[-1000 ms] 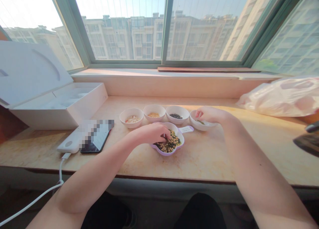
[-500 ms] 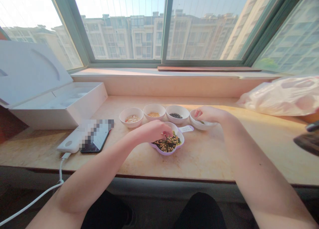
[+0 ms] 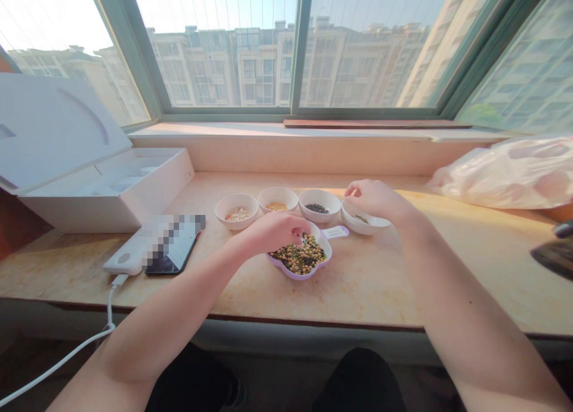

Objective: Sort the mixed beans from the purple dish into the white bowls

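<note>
My left hand (image 3: pixel 283 230) hangs over the purple-rimmed, handled bowl (image 3: pixel 299 276), its fingers curled down into a pinch. Mixed beans (image 3: pixel 301 257), yellowish, green and black, fill that bowl. What the left fingertips hold is too small to make out. Above the rightmost white bowl (image 3: pixel 372 228) is my right hand (image 3: pixel 373 196), fingers bent together at its far left edge. Small green beans (image 3: pixel 360 219) lie in that bowl. Whatever the right fingers grip is hidden.
Three more white bowls stand in a row: one with pale flat pieces (image 3: pixel 238 214), one with yellow beans (image 3: pixel 276 206), one with black beans (image 3: pixel 317 208). A phone (image 3: pixel 172 258), a white power bank (image 3: pixel 125 254) and an open white box (image 3: pixel 147 185) are left. A plastic bag (image 3: pixel 505 172) lies right.
My right hand has risen slightly from the rightmost bowl, showing more of its beans. My left hand has lifted a little over the mixed beans.
</note>
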A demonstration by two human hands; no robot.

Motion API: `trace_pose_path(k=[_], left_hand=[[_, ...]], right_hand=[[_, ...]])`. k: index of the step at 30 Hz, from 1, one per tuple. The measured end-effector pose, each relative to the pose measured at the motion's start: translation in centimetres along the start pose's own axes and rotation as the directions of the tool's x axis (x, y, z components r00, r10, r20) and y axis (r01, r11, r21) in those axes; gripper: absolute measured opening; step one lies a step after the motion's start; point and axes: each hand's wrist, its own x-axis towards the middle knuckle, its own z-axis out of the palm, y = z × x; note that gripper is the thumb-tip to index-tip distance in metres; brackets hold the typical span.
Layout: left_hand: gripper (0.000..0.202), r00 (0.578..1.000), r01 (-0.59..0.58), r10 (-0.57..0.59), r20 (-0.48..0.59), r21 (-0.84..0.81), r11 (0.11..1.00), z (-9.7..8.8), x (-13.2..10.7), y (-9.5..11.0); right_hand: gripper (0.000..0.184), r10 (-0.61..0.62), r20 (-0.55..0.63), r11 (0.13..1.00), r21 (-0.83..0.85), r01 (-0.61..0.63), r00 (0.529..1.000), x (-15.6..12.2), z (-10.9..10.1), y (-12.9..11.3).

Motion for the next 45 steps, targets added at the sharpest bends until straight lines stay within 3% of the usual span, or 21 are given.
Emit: trace_pose_path(k=[2,4,8,10,13,19,22,25,28,30,34,38,45], left_hand=[[0.016,0.993,0.044,-0.041,-0.113,0.025,0.999,0.0,0.1,-0.1],[0.016,0.967,0.063,-0.06,-0.246,0.003,0.998,0.0,0.2,-0.3],[0.017,0.896,0.041,-0.054,-0.441,-0.039,0.998,-0.1,0.3,-0.6],[0.013,0.892,0.03,-0.035,-0.451,-0.019,0.999,-0.1,0.3,-0.7],[0.012,0.914,0.009,0.006,-0.407,0.035,0.999,-0.2,0.2,-0.7],[0.01,0.934,0.005,0.043,-0.354,0.134,0.991,-0.5,-0.1,-0.7],[0.021,0.943,0.026,0.007,-0.334,0.092,0.995,-0.3,-0.2,-0.5],[0.042,0.931,0.134,-0.119,-0.346,0.021,0.991,0.0,-0.2,-0.3],[0.029,0.951,0.207,-0.192,-0.242,0.039,0.978,-0.1,-0.3,0.0],[0.015,0.988,0.136,-0.128,-0.087,0.094,0.986,-0.3,-0.5,0.3],[0.016,0.989,-0.05,0.033,0.146,0.118,0.992,-0.6,-1.0,1.0],[0.031,0.975,-0.039,0.011,0.223,0.123,0.992,-0.5,-0.9,1.2],[0.02,0.934,-0.058,0.012,0.356,0.12,0.991,-0.5,-0.1,0.7]], right_hand=[[0.018,-0.124,-0.04,0.975,0.179,0.13,0.991,-0.7,0.1,-1.4],[0.025,-0.255,0.013,0.879,0.42,0.226,0.967,-1.6,0.5,-3.0],[0.038,-0.468,0.277,0.703,0.692,0.164,0.839,-3.1,2.0,-5.6],[0.046,-0.501,0.302,0.661,0.739,0.133,0.811,-3.4,2.9,-6.5],[0.055,-0.518,0.281,0.58,0.81,0.09,0.808,-3.5,3.8,-7.2],[0.053,-0.529,0.263,0.485,0.874,0.033,0.807,-3.4,4.7,-7.4],[0.049,-0.485,0.247,0.529,0.846,0.057,0.839,-3.4,4.7,-7.4],[0.038,-0.376,0.113,0.704,0.681,0.204,0.92,-3.3,4.2,-7.4],[0.024,-0.3,-0.075,0.881,0.361,0.307,0.951,-2.9,3.5,-6.9],[0.021,-0.271,-0.109,0.936,0.2,0.289,0.956,-2.4,3.1,-6.2],[0.024,-0.246,-0.067,0.968,0.03,0.248,0.967,-1.7,3.1,-5.0],[0.028,-0.217,-0.024,0.976,-0.019,0.216,0.976,-1.4,3.4,-4.4],[0.032,-0.186,0.038,0.98,-0.057,0.188,0.982,-1.1,3.6,-4.3]])
